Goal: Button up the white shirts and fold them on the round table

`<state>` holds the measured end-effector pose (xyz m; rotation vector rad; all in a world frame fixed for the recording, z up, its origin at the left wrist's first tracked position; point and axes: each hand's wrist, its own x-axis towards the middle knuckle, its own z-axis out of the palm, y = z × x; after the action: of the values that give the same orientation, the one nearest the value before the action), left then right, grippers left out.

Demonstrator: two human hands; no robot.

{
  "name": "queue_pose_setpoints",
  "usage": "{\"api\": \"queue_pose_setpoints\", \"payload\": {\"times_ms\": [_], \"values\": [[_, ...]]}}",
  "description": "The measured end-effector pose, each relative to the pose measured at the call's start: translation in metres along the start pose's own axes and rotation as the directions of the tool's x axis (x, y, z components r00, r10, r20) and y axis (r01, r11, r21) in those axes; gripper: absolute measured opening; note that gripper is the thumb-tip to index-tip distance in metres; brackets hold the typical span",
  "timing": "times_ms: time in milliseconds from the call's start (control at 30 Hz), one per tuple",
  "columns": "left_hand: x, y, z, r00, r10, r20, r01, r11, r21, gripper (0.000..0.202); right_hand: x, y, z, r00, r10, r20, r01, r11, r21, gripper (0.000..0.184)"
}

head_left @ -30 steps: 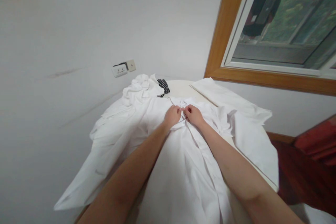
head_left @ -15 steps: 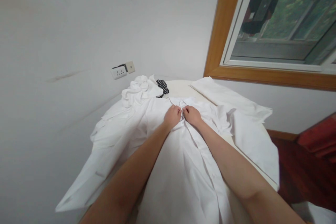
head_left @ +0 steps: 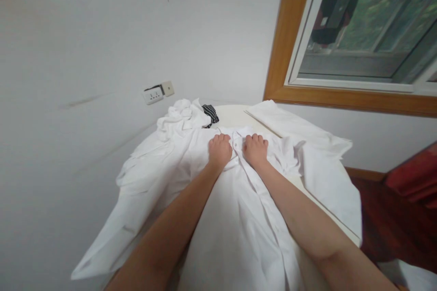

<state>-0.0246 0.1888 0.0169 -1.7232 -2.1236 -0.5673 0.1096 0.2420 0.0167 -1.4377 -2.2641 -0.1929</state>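
Note:
A white button-up shirt lies spread over the table, its front placket running from the collar down toward me and its sleeves out to both sides. My left hand is closed on the cloth just left of the placket near the collar. On the other side, my right hand is likewise closed on the shirt, its fingers curled into the fabric. A button shows on the strip between the two hands. The fingertips are partly hidden.
Crumpled white cloth and a black striped cloth lie at the table's far left. Folded white cloth rests at the far right of the white table. Behind are a wall socket and a wood-framed window.
My hands have moved apart from the placket, left hand to the left and right hand to the right. The strip between them is now uncovered.

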Motion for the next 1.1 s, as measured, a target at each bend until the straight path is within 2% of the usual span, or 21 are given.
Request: {"api": "queue_pose_setpoints", "payload": {"times_ms": [133,300,533,633,767,867,1000,1100], "values": [[-0.001,-0.003,0.006,0.994,0.015,0.109,-0.016,1.0,0.004,0.027,-0.001,0.001,0.01,0.991,0.024,0.133,-0.028,0.999,0.03,0.04],[0.001,-0.011,0.02,0.987,0.035,0.157,-0.03,0.999,-0.029,0.039,0.005,0.004,0.02,0.945,-0.004,0.326,-0.005,1.0,0.028,0.06],[0.012,-0.018,0.033,0.98,0.018,0.198,-0.004,0.997,-0.071,0.046,0.027,0.019,0.024,0.886,-0.135,0.444,0.096,0.989,0.11,0.065],[0.019,-0.021,0.037,0.978,0.017,0.207,0.0,0.997,-0.083,0.045,0.035,0.023,0.026,0.878,-0.172,0.446,0.128,0.984,0.127,0.065],[0.026,-0.022,0.035,0.988,0.023,0.153,-0.011,0.997,-0.078,0.04,0.041,0.02,0.031,0.915,-0.138,0.38,0.1,0.988,0.118,0.063],[0.029,-0.016,0.026,0.994,0.03,0.103,-0.027,0.999,-0.026,0.033,0.043,0.017,0.035,0.929,-0.095,0.358,0.061,0.993,0.105,0.064],[0.029,-0.006,0.006,0.987,0.146,0.059,-0.147,0.989,0.002,0.028,0.047,0.016,0.039,0.934,-0.088,0.347,0.055,0.993,0.104,0.063],[0.023,-0.004,-0.003,0.992,0.103,0.071,-0.1,0.994,-0.047,0.028,0.051,0.018,0.041,0.937,-0.103,0.333,0.069,0.991,0.112,0.062]]}}
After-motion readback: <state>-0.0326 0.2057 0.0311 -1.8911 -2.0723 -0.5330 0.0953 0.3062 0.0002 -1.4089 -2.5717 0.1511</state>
